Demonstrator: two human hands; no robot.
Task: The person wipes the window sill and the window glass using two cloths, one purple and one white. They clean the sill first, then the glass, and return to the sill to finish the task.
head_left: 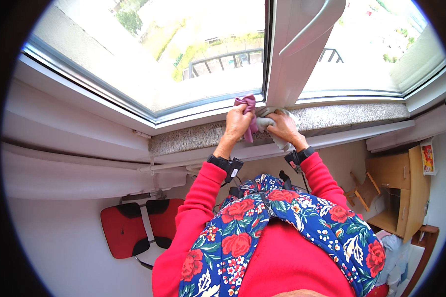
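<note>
My left hand point(239, 121) grips a bunched pink cloth point(249, 130) at the lower edge of the white window frame point(208, 112). Part of the cloth sticks up above my fist and part hangs below it. Just to the right, my right hand point(283, 125) holds a crumpled whitish cloth point(264, 123) on the speckled stone windowsill point(342, 117). Some of that cloth hangs over the sill's front edge. Both hands are close together below the white upright point(288, 74) between the two panes.
A window handle point(314, 28) juts out above my hands. Below left stands a red and black chair point(124, 230). At right are a small wooden stool point(367, 191) and a wooden desk point(388, 172). White curtains point(78, 170) hang at left, and a pale pipe point(171, 166) runs under the sill.
</note>
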